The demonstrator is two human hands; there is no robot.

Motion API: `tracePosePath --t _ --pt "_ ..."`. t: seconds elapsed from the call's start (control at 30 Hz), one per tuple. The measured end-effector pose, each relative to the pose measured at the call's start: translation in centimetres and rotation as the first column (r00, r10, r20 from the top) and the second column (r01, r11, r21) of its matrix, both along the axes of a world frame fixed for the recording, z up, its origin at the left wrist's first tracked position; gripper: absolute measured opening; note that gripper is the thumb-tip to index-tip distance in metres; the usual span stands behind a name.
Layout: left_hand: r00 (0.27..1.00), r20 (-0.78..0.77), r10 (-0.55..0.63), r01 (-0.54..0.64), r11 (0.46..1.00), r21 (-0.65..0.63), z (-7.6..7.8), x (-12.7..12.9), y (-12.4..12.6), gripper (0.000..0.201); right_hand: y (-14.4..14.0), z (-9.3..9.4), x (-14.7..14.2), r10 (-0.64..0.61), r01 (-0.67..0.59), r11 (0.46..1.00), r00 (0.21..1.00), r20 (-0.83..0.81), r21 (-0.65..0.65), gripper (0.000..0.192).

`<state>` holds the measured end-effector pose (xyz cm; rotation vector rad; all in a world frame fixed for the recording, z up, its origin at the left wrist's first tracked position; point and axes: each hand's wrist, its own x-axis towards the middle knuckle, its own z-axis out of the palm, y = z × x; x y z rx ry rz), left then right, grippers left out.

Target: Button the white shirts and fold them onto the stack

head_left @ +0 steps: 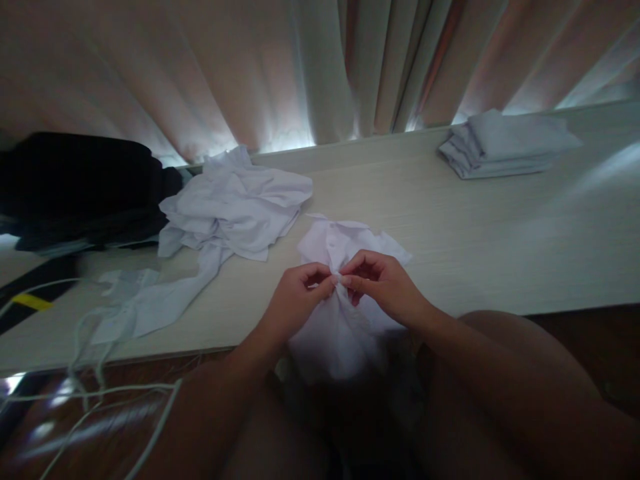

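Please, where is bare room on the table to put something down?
The widest bare patch is right of the nearest white shirt, in front of the folded white stack. Another lies between that stack and the loose white cloth. The left end is crowded: that cloth, the black pile.

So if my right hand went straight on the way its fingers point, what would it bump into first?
Beyond the white shirt pinched in its fingers, your right hand would probably meet your left hand, at the fingertips; they look almost touching, though exact depth is unclear.
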<state>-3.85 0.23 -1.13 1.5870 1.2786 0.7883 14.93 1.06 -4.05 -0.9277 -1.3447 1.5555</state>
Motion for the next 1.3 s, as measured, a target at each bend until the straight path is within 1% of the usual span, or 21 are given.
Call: tracePosePath --t 0.07,0.13,0.27,0.3,0.37,0.43,0.47,0.5,0.53,0.57,0.63,0.7,0.77,0.83,0.9,0.93,1.07,1.13,1.23,1.27,1.3 --pt "0.998 0.042 -0.045 0.048 0.996 -0.081 0.0 -0.2 0.1 0.018 0.0 0.0 -0.1 0.004 -0.004 1.000 1.000 0.026 0.012 0.028" --pt "0.995 0.090 -0.051 0.065 0.986 -0.153 -0.2 -0.2 0.1 0.018 0.0 0.0 -0.2 0.011 -0.012 1.000 0.999 0.045 0.018 0.028" --pt "0.985 0.172 0.028 0.017 0.967 -0.254 -0.6 0.0 0.2 0.017 0.2 -0.1 -0.2 0.039 -0.038 0.999 0.997 0.069 -0.013 0.029" --pt "0.980 0.189 0.060 -0.008 0.965 -0.261 -0.6 0.0 0.3 0.017 0.2 -0.2 -0.2 0.047 -0.046 0.999 0.994 0.102 -0.018 0.028" --pt "0.964 0.233 0.129 -0.068 0.965 -0.252 -0.6 0.0 0.6 0.017 0.1 -0.4 -0.1 0.087 -0.095 0.995 0.965 0.249 0.020 0.028" --pt "0.939 0.284 0.191 -0.127 0.965 -0.228 -0.5 -0.1 0.9 0.018 -0.2 -0.9 -0.1 0.141 -0.203 0.975 0.884 0.445 0.095 0.030" --pt "0.927 0.308 0.212 -0.149 0.965 -0.218 -0.4 -0.1 1.1 0.019 -0.4 -1.2 -0.2 0.164 -0.260 0.958 0.842 0.514 0.121 0.030" --pt "0.920 0.320 0.226 -0.164 0.964 -0.210 -0.3 -0.1 1.3 0.019 -0.6 -1.5 -0.3 0.187 -0.305 0.943 0.817 0.546 0.133 0.028" --pt "0.918 0.319 0.236 -0.178 0.964 -0.200 -0.3 -0.2 1.4 0.019 -0.7 -1.8 -0.5 0.210 -0.329 0.935 0.815 0.541 0.133 0.026" --pt "0.921 0.304 0.242 -0.194 0.964 -0.182 -0.2 -0.2 1.5 0.019 -0.9 -2.0 -0.8 0.229 -0.333 0.935 0.832 0.506 0.124 0.024" --pt "0.934 0.259 0.246 -0.218 0.967 -0.133 -0.3 -0.3 1.8 0.019 -1.0 -2.4 -1.3 0.258 -0.310 0.948 0.884 0.389 0.077 0.024" --pt "0.940 0.229 0.253 -0.239 0.967 -0.085 -0.5 -0.5 2.0 0.021 -0.9 -2.4 -1.6 0.234 -0.241 0.971 0.934 0.271 -0.007 0.026" --pt "0.952 0.167 0.258 -0.260 0.965 -0.006 -0.8 -0.9 2.0 0.024 -0.4 -2.1 -1.6 0.153 -0.138 0.986 0.973 0.174 -0.098 0.028" --pt "0.968 0.040 0.249 -0.252 0.963 0.101 -1.1 -1.1 1.8 0.026 0.3 -1.7 -1.4 0.046 -0.031 0.988 0.994 0.098 -0.152 0.028" --pt "0.970 -0.095 0.224 -0.204 0.962 0.181 -1.2 -1.2 1.4 0.029 1.2 -1.0 -0.9 -0.055 0.057 0.986 0.998 0.021 -0.154 0.028" --pt "0.968 -0.137 0.209 -0.181 0.965 0.192 -1.2 -1.2 1.2 0.032 1.7 -0.6 -0.7 -0.109 0.105 0.985 0.994 -0.021 -0.141 0.028" --pt "0.968 -0.193 0.158 -0.120 0.973 0.196 -1.6 -0.8 0.7 0.042 3.9 0.8 0.1 -0.308 0.307 0.951 0.942 -0.134 -0.030 0.033" --pt "0.970 -0.198 0.141 -0.105 0.978 0.182 -2.1 -0.6 1.0 0.040 4.8 0.8 0.3 -0.333 0.338 0.941 0.937 -0.105 0.031 0.036" --pt "0.968 -0.206 0.144 -0.120 0.985 0.122 -2.6 -0.9 1.8 0.025 5.7 -0.4 0.6 -0.248 0.241 0.967 0.966 0.081 0.081 0.037" --pt "0.968 -0.186 0.167 -0.151 0.984 0.093 -2.7 -1.1 2.2 0.023 5.8 -0.9 0.7 -0.218 0.207 0.975 0.962 0.164 0.084 0.035" --pt "0.965 -0.140 0.221 -0.214 0.975 0.064 -2.6 -1.4 2.7 0.022 5.9 -1.4 0.9 -0.203 0.187 0.978 0.947 0.250 0.089 0.032"
